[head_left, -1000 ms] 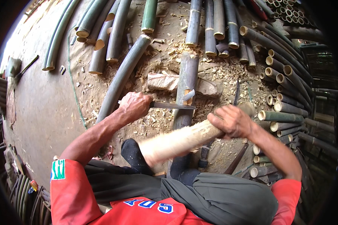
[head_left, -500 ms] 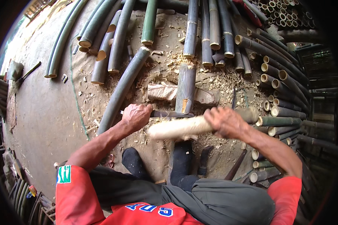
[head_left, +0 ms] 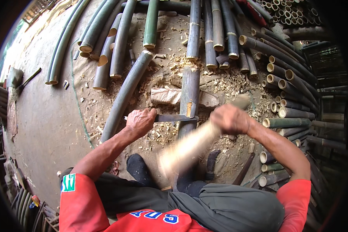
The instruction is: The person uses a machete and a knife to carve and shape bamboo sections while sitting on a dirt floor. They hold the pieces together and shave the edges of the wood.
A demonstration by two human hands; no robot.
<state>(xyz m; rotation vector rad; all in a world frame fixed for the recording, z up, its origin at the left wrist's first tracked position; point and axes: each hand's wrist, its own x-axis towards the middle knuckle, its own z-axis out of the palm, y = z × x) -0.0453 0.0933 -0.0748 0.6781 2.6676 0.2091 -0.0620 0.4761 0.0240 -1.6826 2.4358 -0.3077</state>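
My left hand [head_left: 141, 123] is closed round the handle of a large knife [head_left: 168, 118]. Its dark blade lies across a grey-green bamboo pole [head_left: 190, 87], at the near edge of a pale notch cut into the pole. That pole rests over a rough wooden block [head_left: 164, 96] on the ground and runs in between my legs. My right hand [head_left: 232, 119] grips a thick, pale wooden club [head_left: 193, 145], blurred by motion. The club slants down toward my legs, its near end apart from the blade.
Several bamboo poles [head_left: 123, 42] lie fanned out at the far side. More cut poles [head_left: 292, 113] are stacked at the right. One loose pole [head_left: 127, 96] lies left of the block. Chips [head_left: 224, 85] litter the ground. My dark-covered foot [head_left: 138, 168] stands near the left hand.
The club's near end has swung down toward my body and away from the knife, with my right hand turning along. My left hand and the knife stay at nearly the same place.
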